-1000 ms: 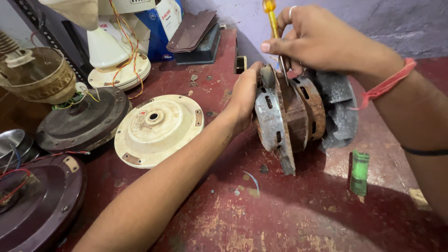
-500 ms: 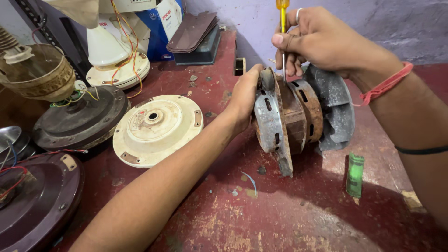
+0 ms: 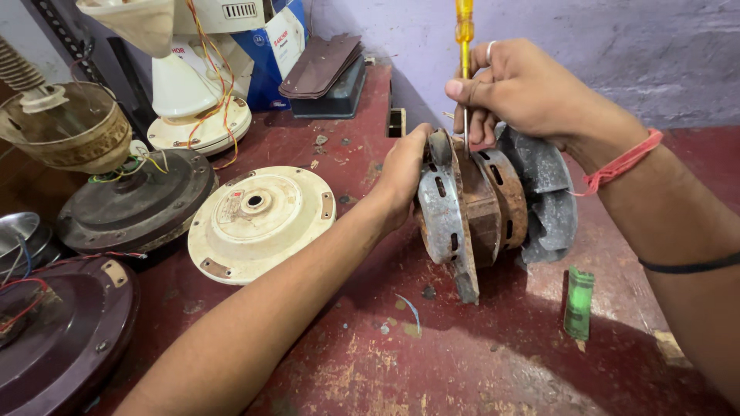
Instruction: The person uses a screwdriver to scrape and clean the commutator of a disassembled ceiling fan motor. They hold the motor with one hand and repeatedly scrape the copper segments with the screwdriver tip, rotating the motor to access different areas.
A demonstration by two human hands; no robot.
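Rusty fan motor (image 3: 482, 212) stands on edge on the worn red table (image 3: 462, 362), near its middle. Left hand (image 3: 402, 176) presses against the motor's left face, fingers curled over the grey end plate; it pinches nothing. Right hand (image 3: 524, 92) sits above the motor, fingers closed around the shaft of a yellow-handled screwdriver (image 3: 464, 46), whose tip goes down into the motor's top edge. Cream fan cover (image 3: 260, 219) lies flat just left of the motor. Dark motor housing (image 3: 139, 204) lies farther left, wires on top. Small green piece (image 3: 579, 303) lies to the motor's lower right. Behind the motor, a dark tray (image 3: 331, 96) holds a stack of brown flat plates (image 3: 320, 65).
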